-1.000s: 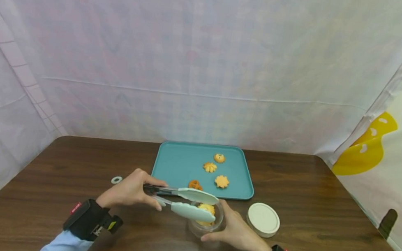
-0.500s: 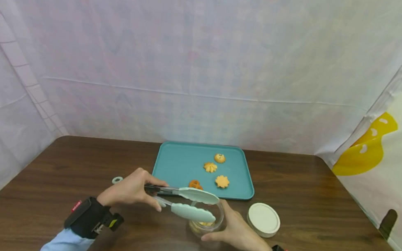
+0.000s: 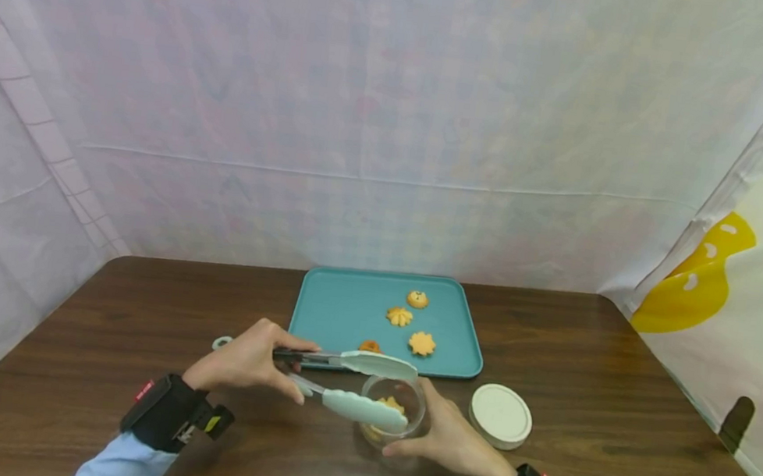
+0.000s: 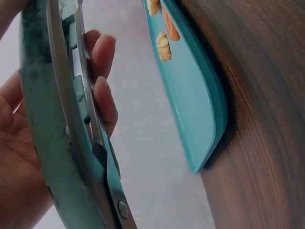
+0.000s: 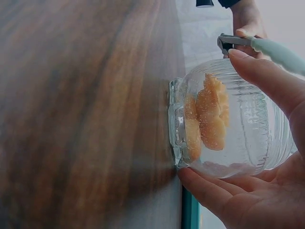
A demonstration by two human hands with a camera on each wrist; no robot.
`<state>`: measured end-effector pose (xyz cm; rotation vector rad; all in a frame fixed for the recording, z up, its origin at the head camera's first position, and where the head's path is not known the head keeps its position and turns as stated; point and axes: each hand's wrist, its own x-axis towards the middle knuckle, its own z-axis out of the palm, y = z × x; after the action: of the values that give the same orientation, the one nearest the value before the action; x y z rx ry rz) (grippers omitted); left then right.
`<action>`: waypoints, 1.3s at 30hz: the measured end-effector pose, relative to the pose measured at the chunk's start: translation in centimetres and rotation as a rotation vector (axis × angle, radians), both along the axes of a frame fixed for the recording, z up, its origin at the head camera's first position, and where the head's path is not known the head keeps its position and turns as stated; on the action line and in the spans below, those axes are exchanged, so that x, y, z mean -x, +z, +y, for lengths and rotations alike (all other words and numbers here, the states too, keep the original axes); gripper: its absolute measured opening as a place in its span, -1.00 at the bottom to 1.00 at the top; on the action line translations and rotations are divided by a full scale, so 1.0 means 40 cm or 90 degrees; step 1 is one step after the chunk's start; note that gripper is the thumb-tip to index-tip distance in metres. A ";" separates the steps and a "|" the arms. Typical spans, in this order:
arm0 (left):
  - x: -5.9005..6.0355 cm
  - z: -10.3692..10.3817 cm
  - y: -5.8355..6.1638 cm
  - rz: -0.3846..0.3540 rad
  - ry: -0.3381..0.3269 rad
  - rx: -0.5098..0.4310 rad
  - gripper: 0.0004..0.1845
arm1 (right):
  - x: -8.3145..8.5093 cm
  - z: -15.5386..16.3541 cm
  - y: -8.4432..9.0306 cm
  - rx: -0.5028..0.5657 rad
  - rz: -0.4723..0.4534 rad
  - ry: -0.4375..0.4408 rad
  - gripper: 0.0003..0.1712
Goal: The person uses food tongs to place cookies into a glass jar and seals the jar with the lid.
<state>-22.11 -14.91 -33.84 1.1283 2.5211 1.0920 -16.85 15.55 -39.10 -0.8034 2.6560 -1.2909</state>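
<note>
Left hand (image 3: 245,364) grips the tongs (image 3: 365,385) by the handle end, fingers wrapped round both arms; the tips are spread apart over the mouth of the jar (image 3: 393,413) and hold nothing. Right hand (image 3: 453,439) cups the jar from its right and near side, fingers and thumb curled round the glass, base on the counter (image 3: 611,453).

Cookies in the jar (image 5: 209,119): at least two, stacked against the wall, clear in the right wrist view.

Tray (image 3: 338,311) sits just beyond the jar with four cookies on it (image 3: 420,344), the nearest partly hidden behind the upper tong tip. Lid (image 3: 499,416) lies to the right of the jar, close to it but not touching. Small ring (image 3: 221,342) on the counter left of the left hand.

Judgement on doing this well: keep the jar pinned so it can't tip or slide, lift the tips straight up clear of the rim before swinging to the tray, and squeeze the cookies lightly, as they look brittle.
</note>
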 end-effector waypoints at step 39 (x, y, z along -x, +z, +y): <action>0.087 0.019 -0.067 0.140 0.302 0.129 -0.33 | 0.001 0.000 0.000 0.001 -0.012 0.000 -0.04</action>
<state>-25.60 -14.14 -36.52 0.6411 3.0895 0.8037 -16.87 15.54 -39.08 -0.7865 2.6410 -1.2949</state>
